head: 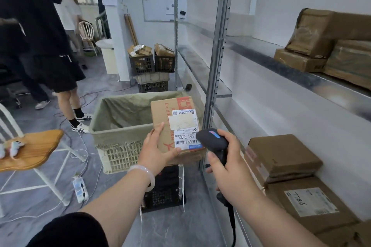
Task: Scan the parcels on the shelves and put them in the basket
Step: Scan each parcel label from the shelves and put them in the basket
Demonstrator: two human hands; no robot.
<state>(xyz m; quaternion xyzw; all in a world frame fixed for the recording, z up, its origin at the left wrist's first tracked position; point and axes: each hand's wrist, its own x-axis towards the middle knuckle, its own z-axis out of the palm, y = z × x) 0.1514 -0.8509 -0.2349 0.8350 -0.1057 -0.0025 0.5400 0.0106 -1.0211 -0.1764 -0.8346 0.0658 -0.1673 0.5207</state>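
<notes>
My left hand (155,147) grips a cardboard parcel (162,115) with red print and a white barcode label, holding it above the near right corner of the basket (120,138). The basket is a pale crate lined with a green bag and stands on a black crate. My right hand (228,164) grips a black handheld scanner (211,140), whose head points at the label from the right. More brown parcels (281,154) lie on the metal shelf beside my right hand, and others (325,42) sit on the shelf above.
Metal shelving posts (215,66) stand right of the basket. A wooden chair (32,148) is at the left with cables and a power strip (80,188) on the floor. A person (46,32) stands at the left. Crates of parcels (152,60) sit further back.
</notes>
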